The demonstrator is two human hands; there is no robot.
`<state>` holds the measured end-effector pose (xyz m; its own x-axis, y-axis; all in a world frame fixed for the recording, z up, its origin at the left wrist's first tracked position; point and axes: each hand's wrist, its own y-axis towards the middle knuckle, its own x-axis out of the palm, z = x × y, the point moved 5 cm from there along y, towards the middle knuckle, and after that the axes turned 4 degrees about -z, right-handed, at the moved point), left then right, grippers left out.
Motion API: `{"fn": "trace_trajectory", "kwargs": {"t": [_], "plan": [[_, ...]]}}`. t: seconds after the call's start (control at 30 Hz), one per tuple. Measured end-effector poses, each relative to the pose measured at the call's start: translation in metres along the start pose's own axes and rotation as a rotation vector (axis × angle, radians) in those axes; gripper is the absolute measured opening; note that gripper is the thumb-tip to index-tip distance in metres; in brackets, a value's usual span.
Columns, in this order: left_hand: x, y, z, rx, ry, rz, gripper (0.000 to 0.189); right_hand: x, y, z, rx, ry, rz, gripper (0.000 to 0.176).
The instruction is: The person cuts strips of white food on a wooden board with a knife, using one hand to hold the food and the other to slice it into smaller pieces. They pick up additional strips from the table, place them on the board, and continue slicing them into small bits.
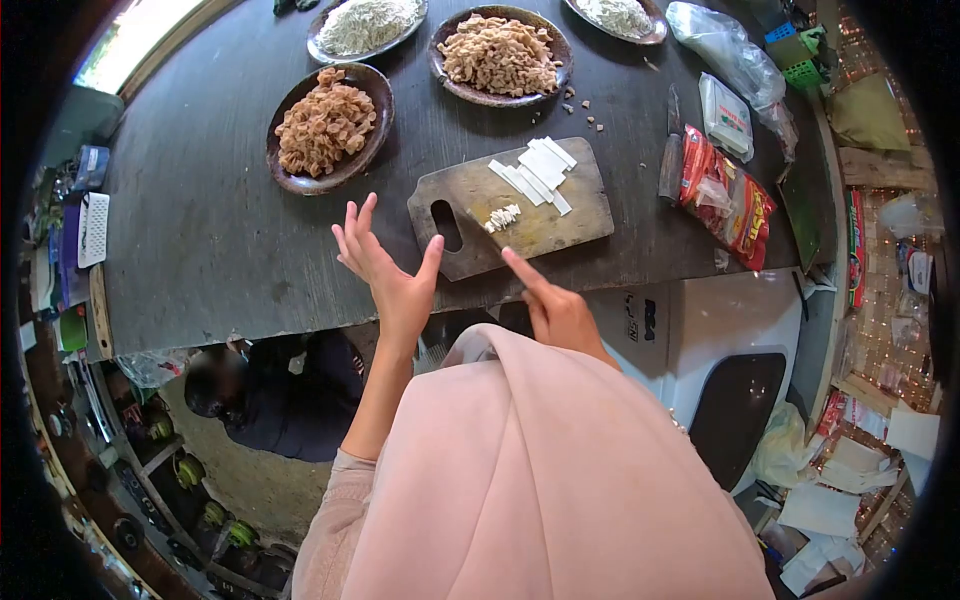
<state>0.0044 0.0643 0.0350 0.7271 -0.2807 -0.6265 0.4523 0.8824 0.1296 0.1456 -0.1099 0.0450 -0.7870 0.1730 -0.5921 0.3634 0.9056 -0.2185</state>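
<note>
A wooden cutting board [575, 215] lies near the table's front edge. White flat strips [540, 178] rest on it, with a small heap of chopped white bits [503, 217] nearer me. My right hand [562, 318] is at the board's front edge, index finger stretched forward and the other fingers curled. It appears to grip a knife [484, 238], whose thin blade slants over the board; the handle is hidden. Left of the board, my left hand [398, 290] is raised with fingers and thumb spread, holding nothing.
Brown plates of light chunks [500, 58] and darker brown curled pieces [325, 125] stand behind the board. White shreds [368, 25] fill another plate. A red packet [728, 195], white pack [726, 117] and plastic bag [725, 45] lie right. A person [290, 395] is below left.
</note>
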Motion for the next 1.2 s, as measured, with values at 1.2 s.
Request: {"fn": "trace_trajectory", "kwargs": {"t": [1.2], "plan": [[0.073,0.091,0.055,0.195,0.492,-0.243,0.02,-0.132,0.019,0.079,-0.266,0.119,-0.003,0.069]]}}
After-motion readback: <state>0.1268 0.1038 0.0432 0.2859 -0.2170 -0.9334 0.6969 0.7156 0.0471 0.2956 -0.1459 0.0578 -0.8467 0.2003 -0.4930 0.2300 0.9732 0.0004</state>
